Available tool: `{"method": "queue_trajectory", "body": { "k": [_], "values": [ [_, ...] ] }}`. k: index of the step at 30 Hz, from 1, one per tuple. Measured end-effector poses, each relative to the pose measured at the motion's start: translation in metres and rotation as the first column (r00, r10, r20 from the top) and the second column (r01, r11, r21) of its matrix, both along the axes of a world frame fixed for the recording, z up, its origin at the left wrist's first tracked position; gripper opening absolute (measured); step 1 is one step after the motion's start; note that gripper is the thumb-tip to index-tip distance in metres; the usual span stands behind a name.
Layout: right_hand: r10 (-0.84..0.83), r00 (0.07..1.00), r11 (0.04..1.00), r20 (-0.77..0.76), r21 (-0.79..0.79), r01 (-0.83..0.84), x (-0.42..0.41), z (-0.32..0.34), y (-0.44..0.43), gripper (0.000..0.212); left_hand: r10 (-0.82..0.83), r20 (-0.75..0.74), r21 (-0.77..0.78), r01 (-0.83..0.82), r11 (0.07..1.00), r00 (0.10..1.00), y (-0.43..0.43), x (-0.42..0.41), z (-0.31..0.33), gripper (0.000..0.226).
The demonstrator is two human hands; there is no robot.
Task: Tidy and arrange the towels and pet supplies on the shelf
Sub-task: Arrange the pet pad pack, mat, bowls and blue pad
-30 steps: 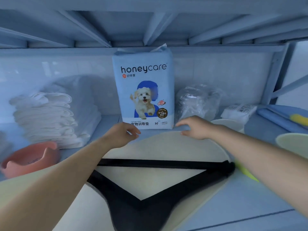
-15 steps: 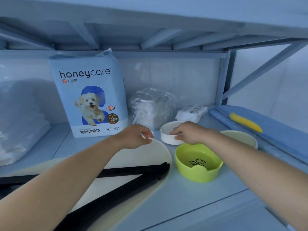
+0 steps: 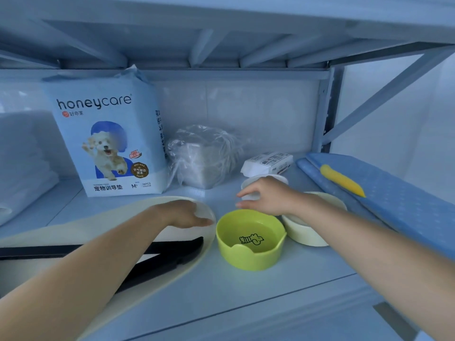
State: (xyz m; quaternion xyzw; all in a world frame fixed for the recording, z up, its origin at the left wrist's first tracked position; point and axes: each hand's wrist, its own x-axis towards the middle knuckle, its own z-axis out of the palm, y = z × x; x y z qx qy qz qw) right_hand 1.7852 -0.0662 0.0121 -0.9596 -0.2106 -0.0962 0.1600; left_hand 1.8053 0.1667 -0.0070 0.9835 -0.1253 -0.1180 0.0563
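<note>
Upright honeycare pack (image 3: pixel 108 143) stands beside blurred, seemingly folded white towels (image 3: pixel 22 156).

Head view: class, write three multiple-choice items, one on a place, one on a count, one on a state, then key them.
1. Where is the green bowl? A) between mat and cream bowl B) atop the pack C) on the floor
2. How many bowls show? A) one B) three C) five
3. How is the pack set? A) lying flat B) upside down C) upright
Key: 1A, mat on its left, cream bowl on its right; 2B, green, cream and white bowl; 3C, its print reads level.
</note>
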Motion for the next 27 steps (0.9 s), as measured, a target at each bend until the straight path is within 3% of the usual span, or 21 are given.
{"method": "queue_trajectory", "body": {
  "k": [4, 10, 15, 21, 27],
  "values": [
    [0.046, 0.999, 0.980, -0.021, -0.193, -0.049, 0.008, -0.007, 0.000, 0.034, 0.044, -0.038, 0.042, -0.042, 0.998, 0.998, -0.003, -0.004, -0.004, 0.090],
    [0.072, 0.997, 0.971, -0.019, -0.227, -0.075, 0.018, -0.004, -0.016, 0.025, 0.059, -0.029, 0.039, -0.058, 0.998, 0.998, -0.001, -0.007, -0.008, 0.088],
    [0.043, 0.999, 0.959, -0.008, -0.280, -0.044, 0.027, -0.001, -0.027, 0.034, 0.047, -0.047, 0.050, -0.044, 0.998, 0.998, 0.000, -0.012, -0.006, 0.080],
    [0.002, 1.000, 0.976, 0.006, -0.220, -0.001, 0.036, 0.006, -0.020, 0.039, 0.048, -0.029, -0.029, -0.049, 0.998, 0.998, 0.025, -0.027, 0.007, 0.064],
    [0.222, 0.975, 0.975, -0.024, 0.030, -0.222, 0.006, 0.031, 0.047, 0.035, 0.174, 0.084, -0.194, -0.155, 0.969, 0.981, 0.070, -0.074, 0.033, 0.052]
  ]
}}
